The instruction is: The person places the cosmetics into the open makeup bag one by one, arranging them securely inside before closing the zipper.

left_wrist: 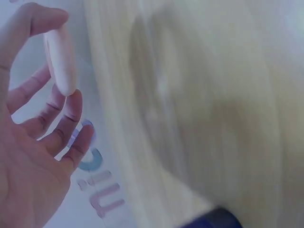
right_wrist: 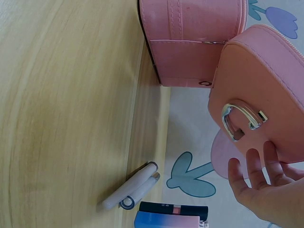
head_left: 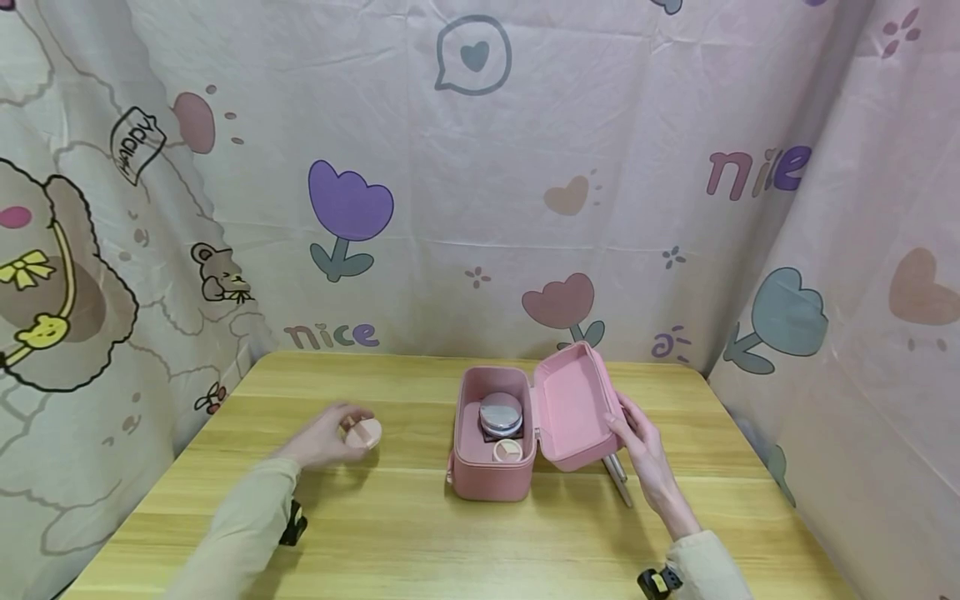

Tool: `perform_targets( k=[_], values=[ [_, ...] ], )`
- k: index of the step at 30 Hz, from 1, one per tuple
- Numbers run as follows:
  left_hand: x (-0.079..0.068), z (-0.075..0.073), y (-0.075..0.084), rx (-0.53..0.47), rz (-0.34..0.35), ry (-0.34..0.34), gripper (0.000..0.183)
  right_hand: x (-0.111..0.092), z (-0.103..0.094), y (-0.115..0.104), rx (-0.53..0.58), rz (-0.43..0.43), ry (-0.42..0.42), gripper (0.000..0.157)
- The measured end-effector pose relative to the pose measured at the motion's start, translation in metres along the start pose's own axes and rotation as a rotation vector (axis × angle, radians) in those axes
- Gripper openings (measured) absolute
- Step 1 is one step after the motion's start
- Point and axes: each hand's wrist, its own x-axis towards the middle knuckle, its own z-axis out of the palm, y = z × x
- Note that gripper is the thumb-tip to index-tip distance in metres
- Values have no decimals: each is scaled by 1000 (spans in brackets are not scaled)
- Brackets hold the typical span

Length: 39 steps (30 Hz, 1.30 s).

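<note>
My left hand (head_left: 330, 437) pinches a round peach powder puff (head_left: 365, 434) with a band across it, held above the left of the table. Edge-on in the left wrist view, the puff (left_wrist: 61, 61) sits between thumb and fingers. My right hand (head_left: 643, 442) holds the edge of the lid (head_left: 576, 404) of a pink makeup case (head_left: 491, 482), thumb at the inner rim and fingers outside. The lid stands swung out to the right. Inside the case lie a round compact (head_left: 501, 412) and a small round pan (head_left: 507, 451) in several tones. A handle (right_wrist: 242, 118) shows on the lid's outside.
Two slim pale tubes (right_wrist: 133, 187) lie on the wooden table (head_left: 405, 533) right of the case, partly behind the lid in the head view. Close by are a black tube (right_wrist: 173, 209) and a blue-pink box (right_wrist: 166, 221). A printed curtain (head_left: 450, 167) hangs behind the table.
</note>
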Motion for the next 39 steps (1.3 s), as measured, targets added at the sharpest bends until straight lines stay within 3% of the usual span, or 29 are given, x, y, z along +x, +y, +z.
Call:
perform_targets(
  k=[13,23,39],
  values=[
    [27,19,49,-113,99,84,63,0,1,-1,-5,4,4,58],
    [48,30,89,-183,127,74,63,0,1,-1,-8,0,7,57],
    [73,37,124,-149,138,81,63,1,0,-2,-6,3,1,58]
  ],
)
